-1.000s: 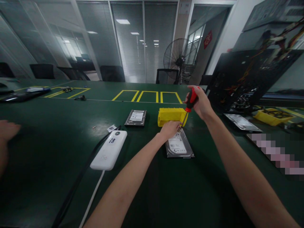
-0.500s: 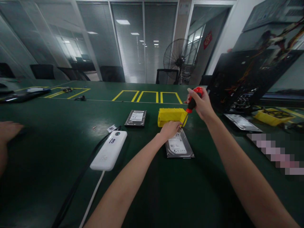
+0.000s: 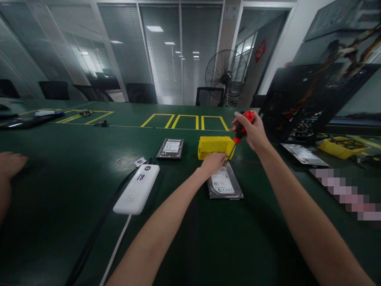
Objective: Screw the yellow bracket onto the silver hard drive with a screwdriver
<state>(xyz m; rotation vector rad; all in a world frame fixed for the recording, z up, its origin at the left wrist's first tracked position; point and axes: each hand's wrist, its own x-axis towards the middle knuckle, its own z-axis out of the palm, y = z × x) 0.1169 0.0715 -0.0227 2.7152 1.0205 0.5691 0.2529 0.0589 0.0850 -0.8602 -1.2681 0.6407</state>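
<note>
On the green table before me lies a silver hard drive (image 3: 224,186), its labelled face up. My left hand (image 3: 214,162) rests over its far left part, fingers bunched around the screwdriver's tip; what they pinch, if anything, is hidden. A red and black screwdriver (image 3: 239,134) slants down to the drive's far end. My right hand (image 3: 252,128) is closed around its handle from above. Just behind the drive stands a yellow plastic bin (image 3: 212,143) on its side, close to my left fingers.
A second hard drive (image 3: 170,148) and a white power bank (image 3: 137,190) with a cable lie to the left. Another person's hand (image 3: 13,163) is at the far left. On the right are a drive (image 3: 304,154), a yellow tray (image 3: 342,147) and an open computer case (image 3: 309,99).
</note>
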